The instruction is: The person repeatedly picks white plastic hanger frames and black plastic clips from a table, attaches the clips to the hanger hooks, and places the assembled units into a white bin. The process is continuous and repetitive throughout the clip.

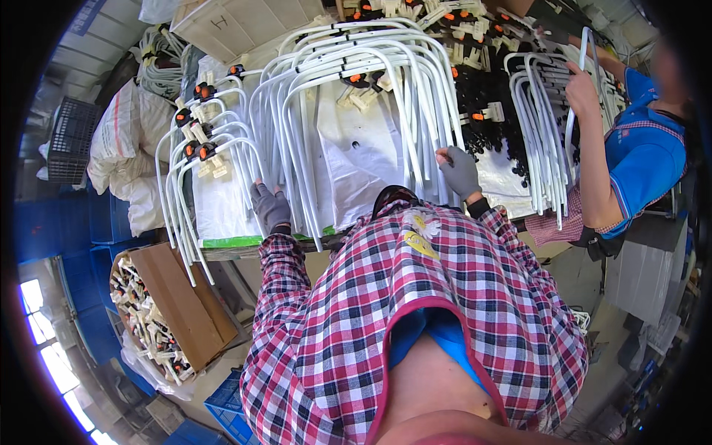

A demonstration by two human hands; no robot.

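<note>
A row of white U-shaped bent tubes (348,55) with small black pieces on their bends stands in front of me on the table, legs toward me. My left hand (269,206), in a grey fingerless glove, is by the left legs of the row, its fingers apart and the fingertips close to the tubes. At the right legs, my right hand (458,172), gloved the same way, has its fingers curled against an outer white tube. To the left lie more bent tubes (167,196) with white and orange clip fittings (204,150) on them.
White fittings and black parts (493,119) are heaped at the back right. A co-worker in blue (645,163) handles tubes (538,141) at the right. A white crate (245,26) stands at the back, and a cardboard box (182,304) of fittings is at lower left.
</note>
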